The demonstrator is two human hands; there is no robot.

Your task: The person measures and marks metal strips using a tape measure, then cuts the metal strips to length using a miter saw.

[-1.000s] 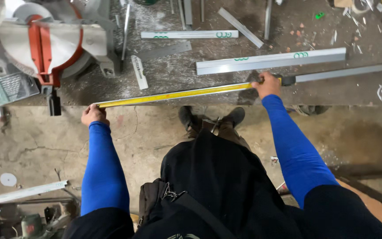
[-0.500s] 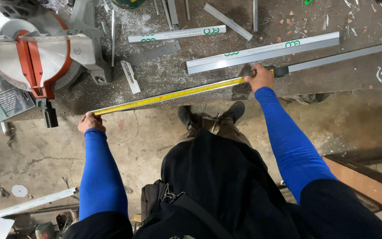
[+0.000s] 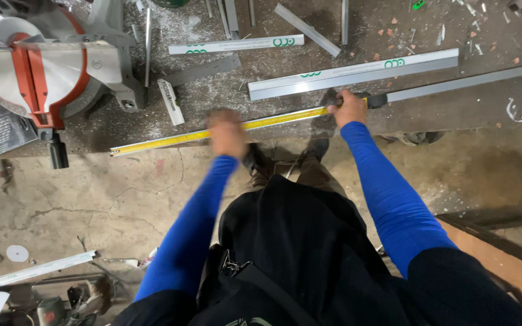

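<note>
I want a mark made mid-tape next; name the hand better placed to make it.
Left, probably. The left hand is over the middle of the yellow tape measure, blurred, grip unclear. The right hand pins the tape's far end near the grey bar.

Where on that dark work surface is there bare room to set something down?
Barest: the right end of the dark work surface, below the long grey metal bar, right of the right hand. Crowded: around the red and silver mitre saw and the white metal profiles. The blurred left hand covers the yellow tape measure.
</note>
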